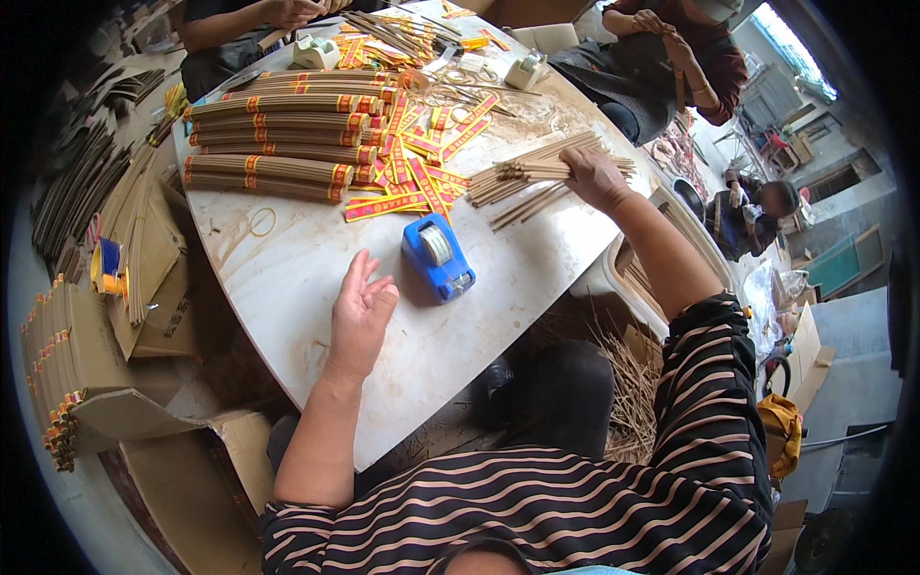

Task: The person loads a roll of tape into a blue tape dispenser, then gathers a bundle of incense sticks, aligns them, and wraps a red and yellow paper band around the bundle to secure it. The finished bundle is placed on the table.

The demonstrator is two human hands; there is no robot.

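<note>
My right hand [596, 179] is closed on some brown incense sticks [537, 174] that lie loosely fanned at the table's right side. Its fingertips are partly hidden from above. Over the near part of the table, my left hand [358, 316] is held with fingers apart and nothing in it. A blue tape dispenser [438, 259] with a roll of clear tape stands just to the right of that hand, not touched. Behind the dispenser lie scattered red and yellow paper labels [422, 182]. Finished incense bundles [268, 175], banded with such labels, are stacked at the left.
The white table [287, 287] has a curved left edge. A white tub [690, 230] with sticks stands beyond its right edge. Cardboard boxes [192, 470] and more bundles [57, 383] sit at left. Co-workers [685, 48] sit across the table, near another tape dispenser [525, 70].
</note>
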